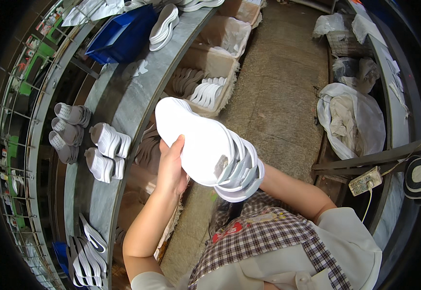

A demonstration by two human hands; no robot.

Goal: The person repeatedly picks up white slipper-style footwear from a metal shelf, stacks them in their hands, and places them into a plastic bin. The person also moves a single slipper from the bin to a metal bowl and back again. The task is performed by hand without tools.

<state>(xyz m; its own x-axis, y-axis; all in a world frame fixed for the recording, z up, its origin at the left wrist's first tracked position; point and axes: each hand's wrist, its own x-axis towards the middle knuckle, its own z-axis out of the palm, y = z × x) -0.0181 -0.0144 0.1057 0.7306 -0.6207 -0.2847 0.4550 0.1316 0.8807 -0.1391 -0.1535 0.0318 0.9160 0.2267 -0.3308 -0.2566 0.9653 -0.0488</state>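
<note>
In front of me is a stack of several white shoe soles (198, 140), nested together and tilted, toe end up and to the left. My left hand (171, 164) is closed on the stack's left edge, its thumb lying over the top sole. A grey smudge or opening shows near the heel of that top sole. My right forearm (295, 191) reaches in behind the heel end, where the stack hides my right hand and its fingers.
On the grey bench (94, 193) at left stand grey-white soles (106, 152), perforated pieces (68, 130), black-and-white soles (87, 261) and a blue bin (123, 36). Below its edge, a lined crate (227, 89) holds brown and white soles. A plastic sack (350, 121) and power strip (365, 181) are at right.
</note>
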